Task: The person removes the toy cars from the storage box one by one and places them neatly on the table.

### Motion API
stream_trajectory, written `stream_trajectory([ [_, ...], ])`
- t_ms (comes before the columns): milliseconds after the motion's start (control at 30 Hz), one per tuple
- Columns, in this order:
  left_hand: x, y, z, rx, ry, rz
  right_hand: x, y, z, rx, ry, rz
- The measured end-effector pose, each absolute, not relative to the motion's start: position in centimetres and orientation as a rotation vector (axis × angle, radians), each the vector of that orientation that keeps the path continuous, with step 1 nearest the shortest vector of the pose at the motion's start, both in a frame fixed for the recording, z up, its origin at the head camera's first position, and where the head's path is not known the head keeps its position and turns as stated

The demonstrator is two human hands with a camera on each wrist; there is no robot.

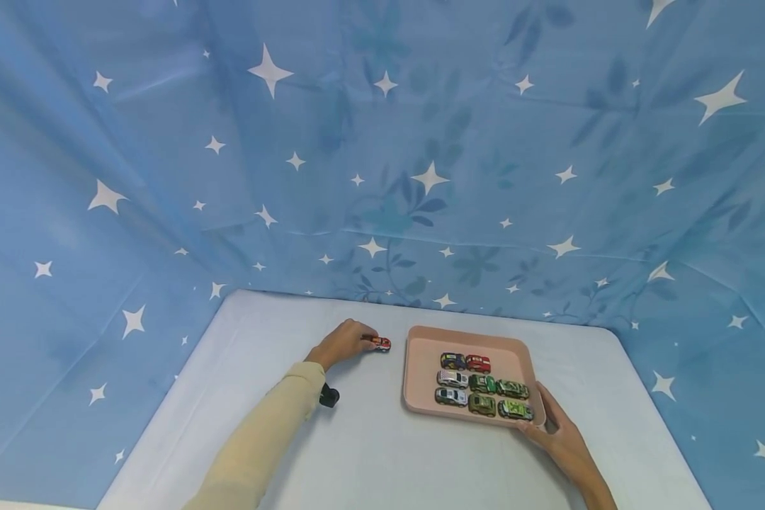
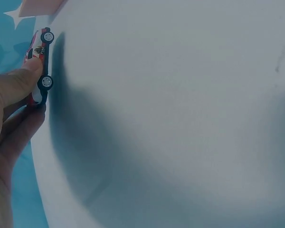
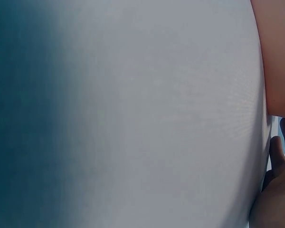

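My left hand (image 1: 344, 343) pinches a red and white toy car (image 1: 381, 344) between thumb and fingers, left of a pink tray (image 1: 414, 340). In the left wrist view, the car (image 2: 42, 59) shows its wheeled side, with the thumb (image 2: 26, 78) across its body. My right hand (image 1: 557, 435) holds the tray at its near right corner, thumb on the near rim and fingers along the right side. Several toy cars (image 1: 482, 384) stand in rows inside the tray. The right wrist view shows the tray's wall (image 3: 278, 57) and part of the right hand (image 3: 275, 190).
A white cloth-covered table (image 1: 370, 439) lies beneath everything. Blue star-patterned curtains (image 1: 382, 142) hang behind it and along both sides. Below the left wrist, a small black object (image 1: 329, 396) shows beside the sleeve; it seems to be part of the wrist camera.
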State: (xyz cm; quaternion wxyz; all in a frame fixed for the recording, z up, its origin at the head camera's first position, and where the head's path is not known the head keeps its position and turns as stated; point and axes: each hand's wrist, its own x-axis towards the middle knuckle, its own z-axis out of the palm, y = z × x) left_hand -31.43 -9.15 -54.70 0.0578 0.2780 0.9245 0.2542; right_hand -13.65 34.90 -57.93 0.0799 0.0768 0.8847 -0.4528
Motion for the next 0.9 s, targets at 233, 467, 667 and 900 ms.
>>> stream_trajectory([
  [233,-31.04,-9.52,-55.11,0.853,2.79,0.804,-13.72,34.68,-58.04,0.233,2.632,-1.354],
  [467,-31.06,-9.42,-55.36,0.872,2.781,0.814,-13.87,35.02,-58.03,0.226,2.638,-1.357],
  [667,-31.14,-9.44,-55.43,0.818,2.779,0.791,-13.93,34.88,-57.96,0.241,2.612,-1.359],
  [900,-31.12,-9.77,-55.64,0.839,2.764,0.82,-13.81,34.71,-58.01,0.263,2.591,-1.353],
])
